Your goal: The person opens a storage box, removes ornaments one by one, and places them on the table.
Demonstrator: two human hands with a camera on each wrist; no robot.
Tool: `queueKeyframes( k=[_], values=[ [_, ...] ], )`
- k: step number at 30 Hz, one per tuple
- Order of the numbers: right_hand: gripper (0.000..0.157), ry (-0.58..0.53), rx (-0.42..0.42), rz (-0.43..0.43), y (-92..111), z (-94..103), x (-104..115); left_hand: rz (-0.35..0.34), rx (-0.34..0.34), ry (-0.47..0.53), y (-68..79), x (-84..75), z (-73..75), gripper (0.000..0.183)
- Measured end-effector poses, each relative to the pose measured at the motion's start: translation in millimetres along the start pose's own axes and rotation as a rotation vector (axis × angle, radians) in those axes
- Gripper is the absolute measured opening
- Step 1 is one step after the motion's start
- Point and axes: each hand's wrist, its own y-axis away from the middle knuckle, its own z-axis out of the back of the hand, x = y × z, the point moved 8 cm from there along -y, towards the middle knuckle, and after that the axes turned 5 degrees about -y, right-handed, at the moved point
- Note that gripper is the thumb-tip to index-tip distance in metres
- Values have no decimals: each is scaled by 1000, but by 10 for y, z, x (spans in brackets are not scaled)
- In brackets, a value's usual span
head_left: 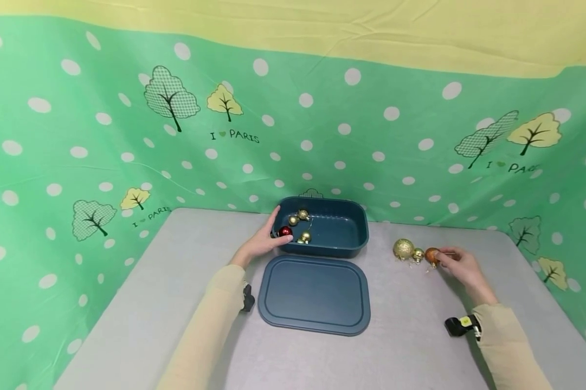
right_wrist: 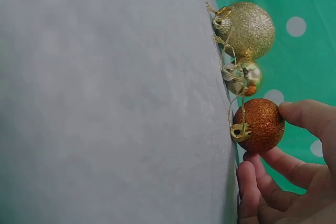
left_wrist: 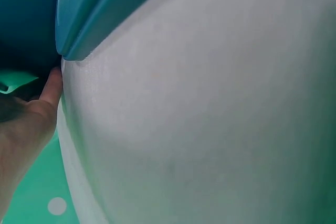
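My left hand (head_left: 262, 240) rests at the left end of a dark blue plastic container (head_left: 341, 252), thumb along its front wall and a straight finger along its left side. Inside lie a red bauble (head_left: 285, 231) and several small gold baubles (head_left: 306, 236). In the right wrist view, my right hand (right_wrist: 299, 177) pinches an orange glitter bauble (right_wrist: 262, 124) between thumb and fingers; it appears at table level. Beside it are a small shiny gold bauble (right_wrist: 247, 77) and a larger gold glitter bauble (right_wrist: 247, 30), each with a gold string.
A blue lid (head_left: 317, 295) lies flat in front of the container. The grey table (head_left: 400, 330) backs onto a green dotted curtain (head_left: 322, 124) printed with trees. Black wrist cameras sit on both forearms.
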Motion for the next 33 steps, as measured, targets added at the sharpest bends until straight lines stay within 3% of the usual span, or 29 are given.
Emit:
queueKeyframes(
  k=[11, 19, 22, 26, 33],
  values=[
    [60, -20, 25, 23, 35, 119, -27, -15, 7, -7, -29, -39, -41, 98],
    [48, -1, -73, 151, 104, 162, 273, -2, -9, 17, 1, -9, -9, 97],
    [41, 12, -105, 251, 147, 111, 481, -8, -10, 7, 4, -10, -2, 98],
    [35, -23, -78, 387, 210, -39, 724, -4, -4, -7, -3, -9, -7, 98],
    [33, -85, 53, 420, 267, -445, 928, -3, 1, -14, 2, -13, -20, 97]
  ],
)
